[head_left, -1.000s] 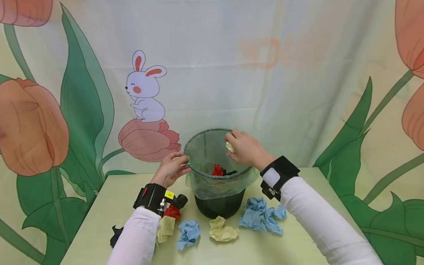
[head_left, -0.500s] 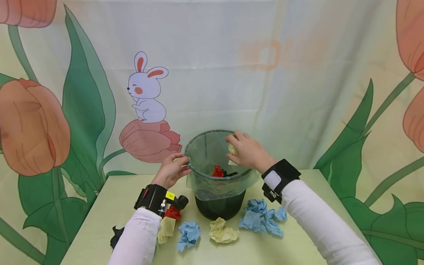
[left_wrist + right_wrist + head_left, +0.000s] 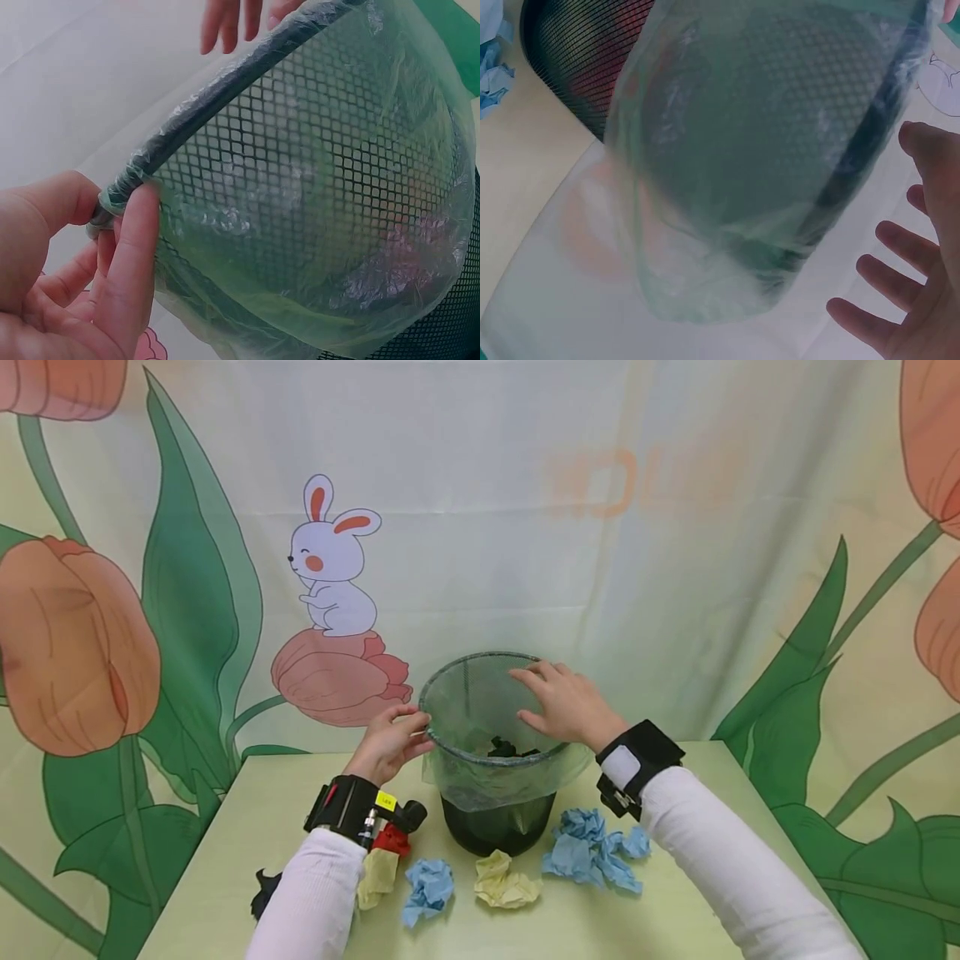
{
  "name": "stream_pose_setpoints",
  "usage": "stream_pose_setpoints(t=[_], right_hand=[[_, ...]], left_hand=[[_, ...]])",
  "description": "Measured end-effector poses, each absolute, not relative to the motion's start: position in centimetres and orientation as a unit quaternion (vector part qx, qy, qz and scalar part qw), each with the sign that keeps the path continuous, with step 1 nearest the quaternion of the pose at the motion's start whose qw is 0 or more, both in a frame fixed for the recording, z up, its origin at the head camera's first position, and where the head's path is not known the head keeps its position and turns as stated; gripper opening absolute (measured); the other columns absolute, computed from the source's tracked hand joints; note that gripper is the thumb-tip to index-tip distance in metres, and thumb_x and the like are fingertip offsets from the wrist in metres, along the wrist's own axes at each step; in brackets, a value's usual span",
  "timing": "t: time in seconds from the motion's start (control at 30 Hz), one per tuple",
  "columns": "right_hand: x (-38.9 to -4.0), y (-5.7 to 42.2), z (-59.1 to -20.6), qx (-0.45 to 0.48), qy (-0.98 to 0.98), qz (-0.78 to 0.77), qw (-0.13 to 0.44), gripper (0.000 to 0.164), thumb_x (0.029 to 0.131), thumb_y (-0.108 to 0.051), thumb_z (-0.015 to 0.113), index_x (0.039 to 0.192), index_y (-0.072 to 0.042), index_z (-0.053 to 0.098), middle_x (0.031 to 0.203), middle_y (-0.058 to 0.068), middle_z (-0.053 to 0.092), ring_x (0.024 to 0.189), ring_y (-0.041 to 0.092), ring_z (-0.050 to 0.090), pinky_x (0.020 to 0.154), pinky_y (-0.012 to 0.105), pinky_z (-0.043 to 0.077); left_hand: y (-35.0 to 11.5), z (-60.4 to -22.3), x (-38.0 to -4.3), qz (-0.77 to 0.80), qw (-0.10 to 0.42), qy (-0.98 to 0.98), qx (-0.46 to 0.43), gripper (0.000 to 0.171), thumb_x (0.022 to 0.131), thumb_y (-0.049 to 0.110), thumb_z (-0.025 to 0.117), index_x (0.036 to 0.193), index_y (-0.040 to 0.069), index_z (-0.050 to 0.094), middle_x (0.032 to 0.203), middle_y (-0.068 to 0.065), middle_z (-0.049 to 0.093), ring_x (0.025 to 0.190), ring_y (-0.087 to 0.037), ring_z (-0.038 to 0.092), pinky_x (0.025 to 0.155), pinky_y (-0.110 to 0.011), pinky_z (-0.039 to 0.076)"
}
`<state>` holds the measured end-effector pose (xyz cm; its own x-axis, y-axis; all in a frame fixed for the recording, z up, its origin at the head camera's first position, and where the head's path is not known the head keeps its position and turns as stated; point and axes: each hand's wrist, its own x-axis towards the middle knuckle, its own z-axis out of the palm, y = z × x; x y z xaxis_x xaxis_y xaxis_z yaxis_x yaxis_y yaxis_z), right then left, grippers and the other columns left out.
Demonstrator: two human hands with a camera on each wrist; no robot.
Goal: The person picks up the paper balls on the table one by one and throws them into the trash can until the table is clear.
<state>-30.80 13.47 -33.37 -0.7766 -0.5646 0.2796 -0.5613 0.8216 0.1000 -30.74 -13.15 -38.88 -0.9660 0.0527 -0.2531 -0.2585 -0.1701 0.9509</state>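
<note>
A black mesh wastebasket (image 3: pixel 495 822) stands on the table, lined with a thin translucent green bag (image 3: pixel 487 785) folded over its rim. My left hand (image 3: pixel 390 743) pinches the rim at the left side between thumb and fingers, as the left wrist view shows on the bag-covered edge (image 3: pixel 187 112). Above the right part of the opening is my right hand (image 3: pixel 570 702), its fingers spread and holding nothing; the right wrist view shows the same spread hand (image 3: pixel 915 270) beside the rim. Dark crumpled pieces (image 3: pixel 502 747) show inside the basket. Most of its contents are hidden by the front rim.
Crumpled paper lies in front of the basket: blue balls (image 3: pixel 592 852) at right, a yellow one (image 3: pixel 504 883) in the middle, another blue ball (image 3: pixel 428 891), then yellow (image 3: pixel 377 877), red (image 3: pixel 392 839) and black (image 3: pixel 264 892) pieces near the left forearm. A printed curtain (image 3: pixel 480 510) hangs behind.
My right hand has let go of a yellow crumpled paper over the basket, and its fingers have spread. Red paper seen inside before no longer shows. The left hand stays on the rim.
</note>
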Motion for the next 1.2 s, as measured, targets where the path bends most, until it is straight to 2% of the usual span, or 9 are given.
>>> stream_pose_setpoints(t=[0.13,0.27,0.6,0.83,1.0,1.2], right_hand=[[-30.8,13.9,-33.4,0.283,-0.949,-0.015,0.142,0.056,0.090,-0.040,0.055,0.140,-0.018,0.039,0.136,0.012,0.044,0.119,0.031,0.047,0.083,0.044,0.050],[-31.0,14.6,-33.6,0.273,-0.949,-0.014,0.160,0.053,0.091,-0.039,0.054,0.138,-0.017,0.042,0.132,0.013,0.046,0.117,0.032,0.048,0.082,0.044,0.050],[-31.9,16.7,-34.1,0.229,-0.953,0.017,0.198,0.041,0.092,-0.031,0.055,0.126,-0.008,0.052,0.110,0.016,0.054,0.097,0.034,0.054,0.067,0.041,0.051],[-32.1,18.1,-34.4,0.204,-0.958,0.028,0.198,0.035,0.094,-0.024,0.052,0.124,-0.006,0.052,0.107,0.016,0.054,0.095,0.034,0.053,0.067,0.041,0.050],[-32.0,19.1,-34.9,0.202,-0.954,0.035,0.221,0.029,0.093,-0.018,0.053,0.119,-0.006,0.055,0.102,0.017,0.055,0.090,0.035,0.054,0.062,0.041,0.049],[-32.2,20.3,-35.9,0.205,-0.946,0.037,0.248,0.025,0.092,-0.015,0.054,0.113,-0.003,0.059,0.097,0.018,0.056,0.085,0.034,0.054,0.064,0.041,0.049]], left_hand=[[-13.2,-38.8,-30.7,0.760,0.103,0.636,-0.081,0.037,0.091,0.010,0.054,0.125,0.006,0.038,0.098,-0.007,0.045,0.070,-0.012,0.052,0.066,-0.021,0.056],[-13.2,-38.8,-30.8,0.760,0.101,0.637,-0.082,0.037,0.091,0.010,0.054,0.125,0.006,0.038,0.097,-0.007,0.046,0.071,-0.012,0.053,0.066,-0.022,0.056],[-13.2,-38.9,-30.9,0.760,0.102,0.636,-0.085,0.036,0.091,0.010,0.054,0.124,0.006,0.039,0.097,-0.007,0.046,0.069,-0.012,0.053,0.066,-0.021,0.055],[-13.1,-38.9,-30.7,0.759,0.102,0.637,-0.082,0.034,0.092,0.010,0.054,0.122,0.007,0.039,0.098,-0.007,0.045,0.069,-0.012,0.052,0.065,-0.021,0.055],[-13.2,-38.8,-30.7,0.760,0.101,0.637,-0.080,0.032,0.091,0.010,0.054,0.120,0.007,0.040,0.097,-0.007,0.045,0.068,-0.012,0.052,0.065,-0.021,0.055],[-13.2,-38.8,-30.6,0.758,0.100,0.640,-0.079,0.033,0.091,0.010,0.054,0.121,0.007,0.040,0.097,-0.007,0.045,0.069,-0.012,0.052,0.065,-0.021,0.055]])
